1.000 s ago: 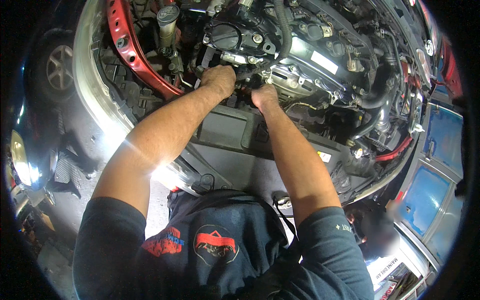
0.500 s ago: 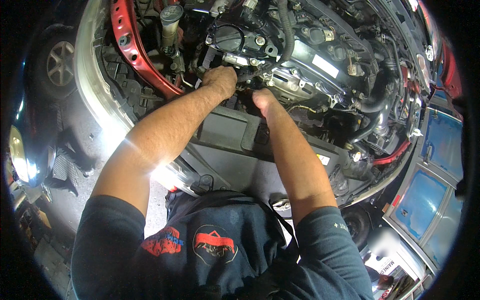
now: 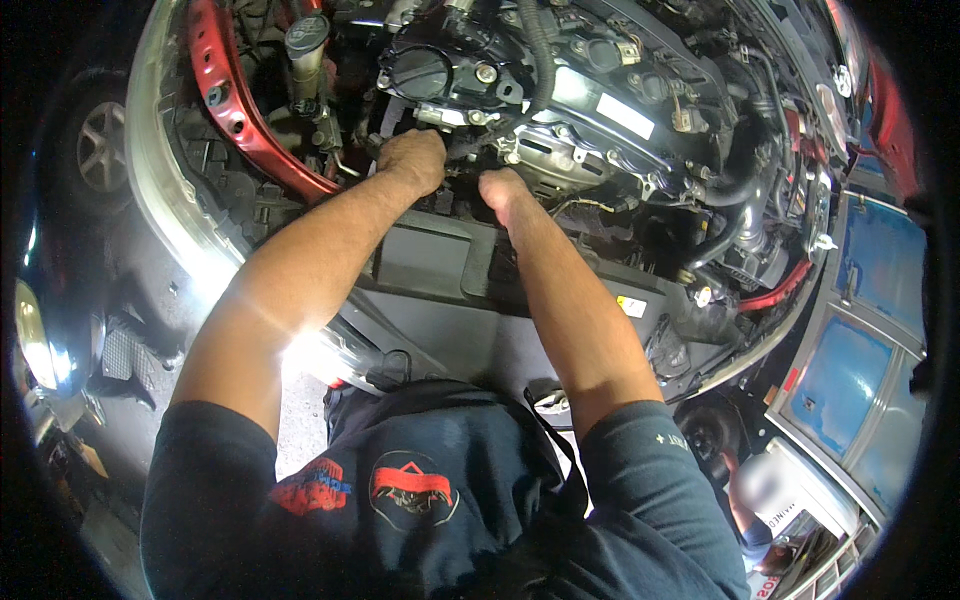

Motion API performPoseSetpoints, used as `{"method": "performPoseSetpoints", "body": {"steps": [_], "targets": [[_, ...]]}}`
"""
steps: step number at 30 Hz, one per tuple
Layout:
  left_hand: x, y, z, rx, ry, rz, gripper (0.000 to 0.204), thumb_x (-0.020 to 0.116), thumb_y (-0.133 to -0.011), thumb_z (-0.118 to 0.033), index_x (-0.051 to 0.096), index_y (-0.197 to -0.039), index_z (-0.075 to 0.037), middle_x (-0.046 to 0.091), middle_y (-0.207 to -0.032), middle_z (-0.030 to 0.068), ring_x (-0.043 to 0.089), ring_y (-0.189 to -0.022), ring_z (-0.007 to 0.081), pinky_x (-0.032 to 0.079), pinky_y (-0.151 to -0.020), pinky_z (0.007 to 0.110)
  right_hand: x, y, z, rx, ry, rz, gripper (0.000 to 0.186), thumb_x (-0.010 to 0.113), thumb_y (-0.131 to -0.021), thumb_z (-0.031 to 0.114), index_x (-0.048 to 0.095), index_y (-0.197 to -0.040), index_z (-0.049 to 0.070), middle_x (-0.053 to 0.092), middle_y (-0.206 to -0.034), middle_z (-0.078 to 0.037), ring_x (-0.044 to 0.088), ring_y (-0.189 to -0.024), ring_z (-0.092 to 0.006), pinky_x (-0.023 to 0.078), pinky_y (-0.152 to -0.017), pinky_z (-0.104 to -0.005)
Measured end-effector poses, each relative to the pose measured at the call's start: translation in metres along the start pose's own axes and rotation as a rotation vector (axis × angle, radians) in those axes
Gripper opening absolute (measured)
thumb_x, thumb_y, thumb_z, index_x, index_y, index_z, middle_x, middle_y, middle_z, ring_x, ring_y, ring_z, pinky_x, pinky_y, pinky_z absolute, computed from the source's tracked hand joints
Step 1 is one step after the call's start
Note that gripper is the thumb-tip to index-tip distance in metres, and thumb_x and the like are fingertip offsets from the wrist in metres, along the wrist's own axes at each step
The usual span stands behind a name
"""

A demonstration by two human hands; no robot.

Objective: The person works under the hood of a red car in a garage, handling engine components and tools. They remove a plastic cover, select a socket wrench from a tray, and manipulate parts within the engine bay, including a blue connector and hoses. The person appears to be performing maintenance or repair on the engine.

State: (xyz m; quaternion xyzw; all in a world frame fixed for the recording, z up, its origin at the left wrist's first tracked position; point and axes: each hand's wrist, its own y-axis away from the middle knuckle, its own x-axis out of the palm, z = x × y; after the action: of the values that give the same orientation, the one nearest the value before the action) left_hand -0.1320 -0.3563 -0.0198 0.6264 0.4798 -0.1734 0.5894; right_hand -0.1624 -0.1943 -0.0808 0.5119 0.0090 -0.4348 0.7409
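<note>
Both my arms reach over the front of a car into its engine bay. My left hand [image 3: 412, 160] is curled with its knuckles up, beside the front end of the engine [image 3: 560, 160], below the black oil filler cap [image 3: 418, 75]. Whatever its fingers grip is hidden beneath it. To its right, my right hand [image 3: 502, 192] dips into the gap between the metal heat shield [image 3: 550, 158] and the black radiator cover [image 3: 425, 258]. Its fingers are out of sight below the wrist and thumb side. A dark ribbed hose [image 3: 541, 60] curves down above the hands.
A red body rail [image 3: 240, 125] and a fluid reservoir with a cap [image 3: 307, 45] lie left of my hands. Thick black hoses [image 3: 740, 195] run on the right. Another car's wheel [image 3: 103, 147] stands at far left. A person [image 3: 750, 505] is at lower right.
The whole view has shifted, so the engine and both arms sit slightly farther left in the picture. Against the engine, my hands stay at nearly the same spots.
</note>
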Motion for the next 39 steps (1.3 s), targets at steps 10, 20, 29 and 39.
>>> {"method": "performPoseSetpoints", "body": {"steps": [10, 20, 29, 39], "targets": [[0.002, -0.002, 0.004, 0.02, 0.021, 0.013, 0.03, 0.075, -0.084, -0.022, 0.073, -0.105, -0.001, 0.072, -0.111, 0.0218, 0.069, -0.105, 0.0377, 0.056, -0.09, 0.047, -0.007, 0.003, -0.006, -0.22, 0.22, -0.125, 0.033, 0.06, -0.085, 0.02, 0.072, -0.098, -0.008, 0.069, -0.107, -0.03, 0.068, -0.105, -0.0415, 0.053, -0.092, -0.0422], [-0.009, 0.005, -0.005, -0.027, -0.012, 0.04, 0.026, 0.065, -0.088, -0.008, 0.072, -0.112, -0.003, 0.071, -0.12, 0.0152, 0.068, -0.113, 0.0291, 0.057, -0.093, 0.041, -0.009, 0.013, 0.004, -0.096, 0.396, 0.094, 0.029, 0.054, -0.087, 0.012, 0.075, -0.103, 0.0, 0.072, -0.111, -0.021, 0.07, -0.105, -0.0346, 0.055, -0.091, -0.0405], [-0.01, 0.009, -0.006, -0.033, 0.0, 0.033, 0.027, 0.069, -0.087, -0.013, 0.072, -0.113, -0.005, 0.071, -0.121, 0.014, 0.066, -0.116, 0.0308, 0.054, -0.097, 0.042, -0.007, 0.023, 0.014, -0.157, 0.371, 0.073, 0.029, 0.057, -0.079, 0.013, 0.072, -0.092, -0.008, 0.071, -0.105, -0.027, 0.069, -0.102, -0.0393, 0.054, -0.087, -0.0448], [-0.007, 0.005, -0.003, -0.005, -0.015, 0.043, 0.025, 0.067, -0.088, -0.012, 0.073, -0.11, -0.003, 0.071, -0.12, 0.0149, 0.067, -0.115, 0.0301, 0.055, -0.096, 0.042, -0.008, 0.031, 0.017, -0.063, 0.12, 0.003, 0.035, 0.062, -0.083, 0.013, 0.068, -0.103, -0.015, 0.071, -0.104, -0.028, 0.07, -0.094, -0.0337, 0.053, -0.08, -0.0448]]}}
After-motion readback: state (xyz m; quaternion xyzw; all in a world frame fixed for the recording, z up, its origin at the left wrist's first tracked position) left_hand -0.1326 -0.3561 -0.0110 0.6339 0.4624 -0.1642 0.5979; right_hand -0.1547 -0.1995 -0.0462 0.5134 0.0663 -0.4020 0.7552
